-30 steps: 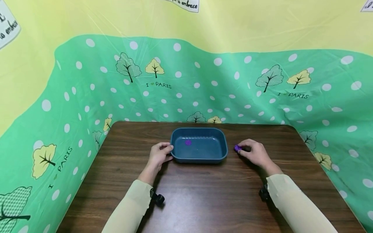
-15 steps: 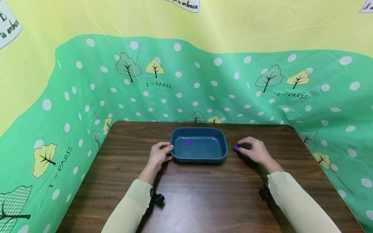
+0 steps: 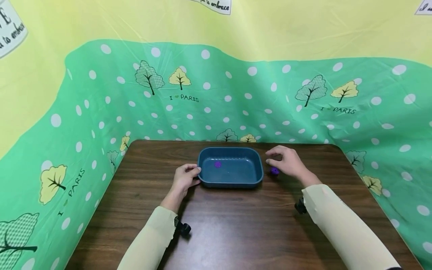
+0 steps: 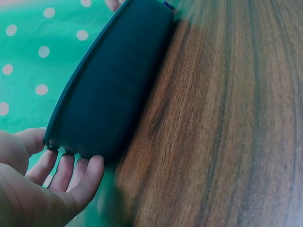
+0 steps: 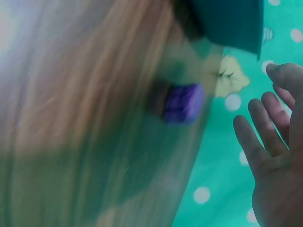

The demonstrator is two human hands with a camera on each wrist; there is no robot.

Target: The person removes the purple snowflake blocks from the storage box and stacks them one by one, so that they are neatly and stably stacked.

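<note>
A dark blue plastic tray (image 3: 229, 185) stands on the table, with a small purple flower-shaped piece (image 3: 218, 164) lying inside it. My left hand (image 3: 183, 180) holds the tray's left end, thumb at the rim and fingers against the wall, as the left wrist view (image 4: 52, 189) also tells. To the right of the tray sits a small purple ridged block (image 3: 274, 171), blurred in the right wrist view, where it looks like a stack of pieces (image 5: 183, 104). Just above and behind that block hovers my right hand (image 3: 287, 161), its fingers apart with nothing visible between them.
The dark wooden table (image 3: 216, 232) ends just behind the tray. A green and yellow patterned cloth (image 3: 202, 105) hangs along its back and sides. Each wrist carries a small black camera (image 3: 183, 228).
My right hand has let go of the purple block and moved up and slightly left, away from it. The block stays on the table. The left hand and tray have hardly moved.
</note>
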